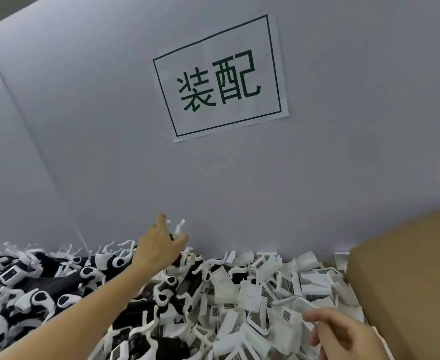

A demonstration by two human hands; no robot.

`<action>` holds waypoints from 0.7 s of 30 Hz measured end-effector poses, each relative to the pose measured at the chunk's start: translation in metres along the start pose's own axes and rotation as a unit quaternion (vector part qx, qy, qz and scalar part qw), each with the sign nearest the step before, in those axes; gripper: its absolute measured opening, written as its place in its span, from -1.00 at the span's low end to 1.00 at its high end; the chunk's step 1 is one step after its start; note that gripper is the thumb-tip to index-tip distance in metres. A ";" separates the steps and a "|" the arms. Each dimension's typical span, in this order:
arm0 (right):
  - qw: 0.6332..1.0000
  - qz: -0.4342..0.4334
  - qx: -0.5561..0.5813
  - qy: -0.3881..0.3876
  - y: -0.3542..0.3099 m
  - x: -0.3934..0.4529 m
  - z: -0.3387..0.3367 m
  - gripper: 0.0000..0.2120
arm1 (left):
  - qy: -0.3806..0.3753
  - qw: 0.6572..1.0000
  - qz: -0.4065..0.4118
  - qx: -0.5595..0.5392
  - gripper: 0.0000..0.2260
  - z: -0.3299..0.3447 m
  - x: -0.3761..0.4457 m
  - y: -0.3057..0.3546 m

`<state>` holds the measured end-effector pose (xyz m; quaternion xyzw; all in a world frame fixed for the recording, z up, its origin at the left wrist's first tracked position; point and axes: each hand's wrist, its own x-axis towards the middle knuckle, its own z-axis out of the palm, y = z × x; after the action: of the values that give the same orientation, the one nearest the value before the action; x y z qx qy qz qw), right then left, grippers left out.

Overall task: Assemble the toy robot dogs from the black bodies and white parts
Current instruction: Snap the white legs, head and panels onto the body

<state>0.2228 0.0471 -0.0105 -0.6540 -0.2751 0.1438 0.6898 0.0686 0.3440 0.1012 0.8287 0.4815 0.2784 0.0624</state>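
R hand (343, 336) blurred, cut off at edge

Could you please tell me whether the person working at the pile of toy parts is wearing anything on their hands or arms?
Nothing is worn as far as the view reaches. The left hand is bare, with no glove, ring or watch visible, and its forearm is bare with no sleeve down to the frame's edge. The right hand is also ungloved; only the hand and the start of the wrist show, slightly blurred, so any sleeve there is out of view.
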 end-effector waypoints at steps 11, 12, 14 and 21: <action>0.987 0.075 0.083 -0.116 -0.007 -0.002 -0.003 -0.63 | 0.055 0.904 -0.054 -0.420 -0.70 -0.059 -0.069 0.090; 0.984 0.076 0.104 -0.124 -0.010 -0.003 -0.003 -0.67 | 0.036 0.876 -0.068 -0.476 -0.73 -0.056 -0.085 0.101; 0.978 0.081 0.147 -0.128 -0.014 -0.003 0.000 -0.77 | 0.002 0.817 -0.096 -0.568 -0.72 -0.040 -0.122 0.120; 0.950 0.135 0.270 -0.086 -0.017 -0.003 0.000 -0.49 | -0.092 0.687 -0.217 -0.687 -0.64 0.039 -0.209 0.163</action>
<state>0.2179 0.0441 0.0061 -0.4598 -0.1930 0.3602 0.7884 0.1336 0.0900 0.0453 0.4480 0.3136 0.4327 0.7167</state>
